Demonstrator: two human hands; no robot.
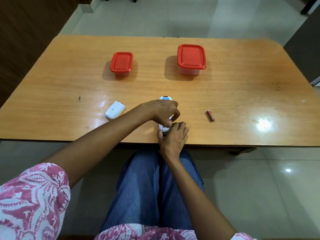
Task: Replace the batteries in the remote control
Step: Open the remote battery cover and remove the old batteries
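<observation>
A white remote control (165, 98) lies lengthwise on the wooden table (225, 101) near its front edge, mostly covered by my hands. My left hand (162, 110) arches over its middle, fingertips pinched down at the battery bay. My right hand (174, 137) grips the remote's near end, thumb on the left side. Whether a battery sits between my fingers is hidden. The white battery cover (115, 110) lies loose to the left. One red battery (210, 115) lies on the table to the right.
Two plastic boxes with red lids stand farther back: a small one (121, 64) at centre left and a larger one (191, 58) at centre right. My knees in blue trousers are under the table's front edge.
</observation>
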